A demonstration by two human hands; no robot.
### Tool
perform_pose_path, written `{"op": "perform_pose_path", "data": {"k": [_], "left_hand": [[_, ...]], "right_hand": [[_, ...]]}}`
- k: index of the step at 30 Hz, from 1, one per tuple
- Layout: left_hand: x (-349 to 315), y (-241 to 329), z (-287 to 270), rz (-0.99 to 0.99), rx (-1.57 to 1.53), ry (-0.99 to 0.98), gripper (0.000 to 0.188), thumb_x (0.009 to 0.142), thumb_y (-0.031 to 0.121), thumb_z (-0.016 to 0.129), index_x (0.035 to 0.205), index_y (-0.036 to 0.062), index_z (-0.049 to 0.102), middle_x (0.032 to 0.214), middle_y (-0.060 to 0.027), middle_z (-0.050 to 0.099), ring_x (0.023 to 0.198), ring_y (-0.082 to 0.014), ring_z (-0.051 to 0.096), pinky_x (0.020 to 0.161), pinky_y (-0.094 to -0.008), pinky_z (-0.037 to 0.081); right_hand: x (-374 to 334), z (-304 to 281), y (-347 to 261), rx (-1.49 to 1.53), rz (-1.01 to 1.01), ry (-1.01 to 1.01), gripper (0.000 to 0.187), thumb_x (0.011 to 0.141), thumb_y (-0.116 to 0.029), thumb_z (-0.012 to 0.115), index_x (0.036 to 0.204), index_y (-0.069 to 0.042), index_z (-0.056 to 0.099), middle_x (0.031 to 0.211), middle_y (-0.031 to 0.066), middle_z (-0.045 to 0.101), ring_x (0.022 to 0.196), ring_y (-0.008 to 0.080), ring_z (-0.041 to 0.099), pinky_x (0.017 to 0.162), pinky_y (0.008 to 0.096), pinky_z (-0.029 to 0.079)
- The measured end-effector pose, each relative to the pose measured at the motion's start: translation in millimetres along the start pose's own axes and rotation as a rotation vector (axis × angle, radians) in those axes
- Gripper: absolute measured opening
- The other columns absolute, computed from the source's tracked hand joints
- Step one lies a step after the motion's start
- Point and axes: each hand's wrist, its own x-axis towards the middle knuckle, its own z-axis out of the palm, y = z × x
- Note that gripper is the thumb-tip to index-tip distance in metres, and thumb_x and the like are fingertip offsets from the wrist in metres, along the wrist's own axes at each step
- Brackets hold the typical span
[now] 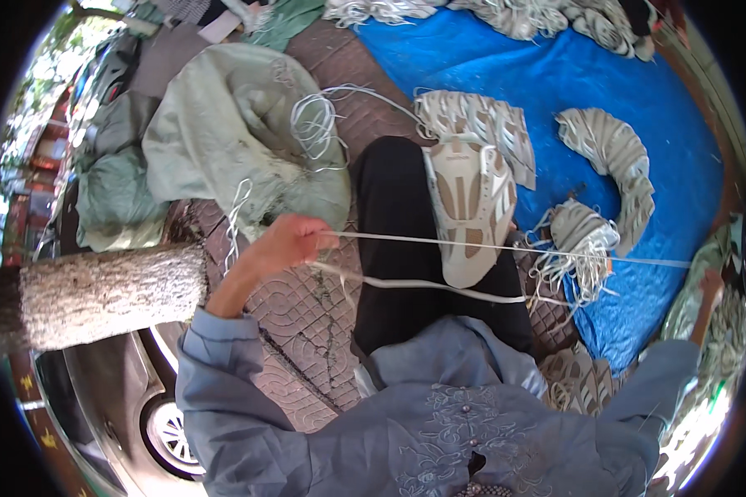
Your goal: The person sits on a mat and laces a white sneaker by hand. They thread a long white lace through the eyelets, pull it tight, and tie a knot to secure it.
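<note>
A beige and white shoe upper [460, 195] lies across my lap on dark trousers. My left hand [288, 240] is closed round a white shoelace [423, 238] left of my knees. One strand runs straight and taut over the upper toward the far right; a second, flatter strand [423, 284] sags below it. Out at the right rim, my right hand [710, 282] looks closed at the taut strand's end, small and partly blurred. Just beyond my knees sits a stack of similar uppers [514, 137]. A bundle of uppers with loose laces [584, 240] lies to the right.
Blue sheeting [547, 83] covers the ground ahead, bearing a curved row of nested uppers [626, 161]. At left are a pale green sack [224, 116] with tangled cord [315, 128], a tree trunk [112, 296] and a parked car [108, 398]. Patterned paving [294, 356] lies beneath.
</note>
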Motion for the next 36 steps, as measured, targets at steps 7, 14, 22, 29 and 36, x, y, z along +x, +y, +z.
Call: {"op": "perform_pose_path", "data": {"k": [7, 14, 22, 29, 36], "left_hand": [[6.6, -13.6, -125.1, 0.107, 0.029, 0.595, 0.023, 0.074, 0.001, 0.045, 0.09, 0.0037, 0.062, 0.055, -0.0003, 0.051, 0.047, -0.0065, 0.047, 0.044, -0.0222, 0.037], [32.0, 32.2, -100.3, 0.183, 0.307, 0.606, 0.025, 0.07, 0.001, 0.044, 0.088, 0.005, 0.061, 0.059, -0.0027, 0.053, 0.048, -0.0085, 0.047, 0.046, -0.0235, 0.037], [68.5, 163.1, 60.2, 0.737, 0.436, 0.293, 0.008, 0.079, 0.009, 0.052, 0.078, 0.0018, 0.055, 0.061, -0.0154, 0.055, 0.053, -0.0301, 0.057, 0.051, -0.0355, 0.043], [47.8, 122.7, 11.7, 0.274, 0.177, -0.066, 0.017, 0.084, 0.019, 0.052, 0.083, 0.0048, 0.06, 0.054, -0.0035, 0.054, 0.045, -0.0095, 0.051, 0.043, -0.0238, 0.038], [68.5, 68.9, 19.3, 0.122, -0.218, -0.317, 0.026, 0.087, 0.022, 0.048, 0.088, -0.0009, 0.059, 0.059, -0.0045, 0.055, 0.047, -0.009, 0.052, 0.046, -0.0214, 0.041]], "right_hand": [[-64.8, 31.7, 90.1, -0.276, 0.723, -0.287, 0.033, 0.07, -0.019, 0.06, 0.101, -0.007, 0.058, 0.089, 0.0095, 0.061, 0.076, 0.0262, 0.059, 0.066, 0.0366, 0.047], [-22.3, 7.8, -111.8, -0.313, 0.499, -0.315, 0.044, 0.071, -0.021, 0.065, 0.111, -0.008, 0.054, 0.096, 0.0096, 0.06, 0.085, 0.0292, 0.058, 0.072, 0.0378, 0.048], [-0.3, -241.5, -653.7, 1.73, -0.664, -0.502, 0.062, 0.059, -0.006, 0.072, 0.117, -0.005, 0.05, 0.108, 0.0071, 0.056, 0.1, 0.017, 0.05, 0.084, 0.0263, 0.039], [14.4, -224.2, -602.2, 2.0, -0.263, -0.765, 0.021, 0.072, -0.015, 0.059, 0.072, 0.005, 0.06, 0.044, -0.0014, 0.038, 0.037, 0.0056, 0.03, 0.036, 0.0227, 0.02], [33.1, -122.7, -471.7, 1.39, -0.01, -0.45, 0.016, 0.075, -0.011, 0.056, 0.078, 0.003, 0.063, 0.044, -0.003, 0.04, 0.036, 0.0024, 0.03, 0.035, 0.0206, 0.019]]}}
